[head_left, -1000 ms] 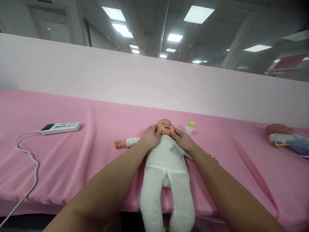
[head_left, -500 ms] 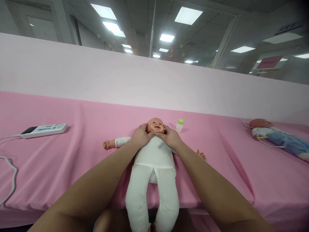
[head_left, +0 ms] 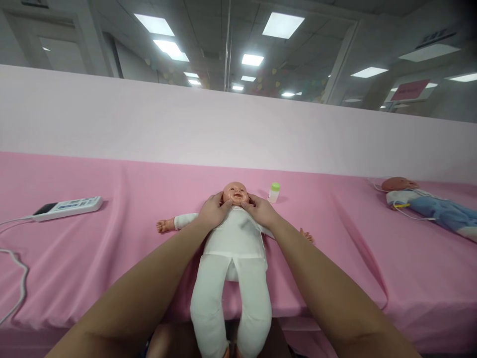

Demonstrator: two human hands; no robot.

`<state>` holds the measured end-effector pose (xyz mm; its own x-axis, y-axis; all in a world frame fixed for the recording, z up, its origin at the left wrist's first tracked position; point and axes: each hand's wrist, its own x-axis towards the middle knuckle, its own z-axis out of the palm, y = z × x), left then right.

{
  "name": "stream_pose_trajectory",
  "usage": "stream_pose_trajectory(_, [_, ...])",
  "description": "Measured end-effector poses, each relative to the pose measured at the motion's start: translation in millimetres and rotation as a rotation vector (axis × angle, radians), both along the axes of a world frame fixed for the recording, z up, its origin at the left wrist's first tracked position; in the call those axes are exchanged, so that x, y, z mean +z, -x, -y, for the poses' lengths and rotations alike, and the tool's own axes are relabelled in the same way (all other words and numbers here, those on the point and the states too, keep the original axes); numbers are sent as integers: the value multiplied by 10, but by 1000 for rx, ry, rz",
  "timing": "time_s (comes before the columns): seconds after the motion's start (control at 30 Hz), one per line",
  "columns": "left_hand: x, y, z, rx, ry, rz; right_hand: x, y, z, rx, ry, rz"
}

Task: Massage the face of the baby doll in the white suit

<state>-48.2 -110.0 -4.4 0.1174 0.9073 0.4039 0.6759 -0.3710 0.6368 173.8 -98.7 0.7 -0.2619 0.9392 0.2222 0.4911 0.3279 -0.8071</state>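
A baby doll in a white cloth body lies on its back, arms spread out, its legs reaching over the near edge of the pink-covered table. Its hard plastic head is cupped between both palms. My left hand is closed around the side of the head at the left, thumb along the jaw. On the opposite side my right hand does the same, its thumb near the chin. The fingers behind the head are mostly hidden. A small bottle with a green cap stands just beyond my right hand.
A white handheld device with a dark screen and a cable lies at the left. At the far right is another doll in blue clothing with thin tubing. A pale wall panel with glass above it borders the back.
My thumbs have moved apart, from close together at the doll's chin outward along its jaw. Both hands stay around the head. The view has shifted slightly.
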Motion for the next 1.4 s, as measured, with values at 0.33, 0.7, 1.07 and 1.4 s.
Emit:
stream_pose_trajectory(0.33, [-10,14,-36,45,9,-45,17,-34,-14,28,-6,36])
stream_pose_trajectory(0.7, [4,4,-16,40,28,-32,77,15,87,-37,26,29])
stream_pose_trajectory(1.07, [47,-9,27,6,29,4,11,27,31,-85,-19,85])
stream_pose_trajectory(1.4, [16,-13,13,50,31,-16,-14,-22,8,-2,-43,55])
